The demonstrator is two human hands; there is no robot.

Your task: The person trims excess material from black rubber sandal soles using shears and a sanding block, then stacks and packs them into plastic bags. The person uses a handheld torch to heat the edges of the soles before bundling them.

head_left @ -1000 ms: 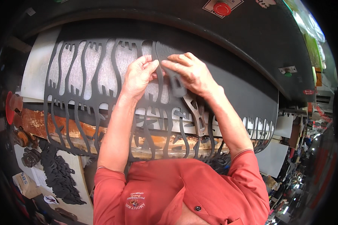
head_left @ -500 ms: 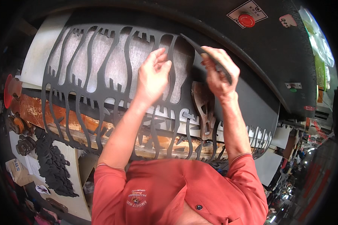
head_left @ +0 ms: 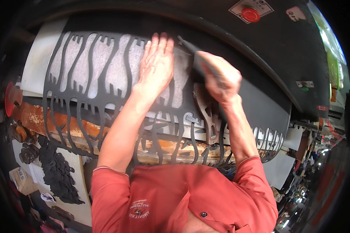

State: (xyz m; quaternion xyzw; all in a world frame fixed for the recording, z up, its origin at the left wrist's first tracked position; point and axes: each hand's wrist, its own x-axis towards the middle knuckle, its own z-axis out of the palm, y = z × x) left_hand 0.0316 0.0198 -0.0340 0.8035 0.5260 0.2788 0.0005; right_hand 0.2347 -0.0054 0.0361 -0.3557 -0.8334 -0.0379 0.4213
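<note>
Metal cutter [head_left: 207, 110] sitting on the black sheet [head_left: 256, 99], right hand [head_left: 223, 75] just past it, blurry but fingers curled round a dark cutout [head_left: 197, 58]. Left hand [head_left: 156, 66] is over the sheet too, fingers straight, nearly together. Red button [head_left: 250, 14] way up top.

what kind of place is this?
Probably a workshop for die-cutting sheet material: there's a black sheet full of shaped cut-outs, what looks like a metal cutting die, and a dark machine with a red button.
</note>
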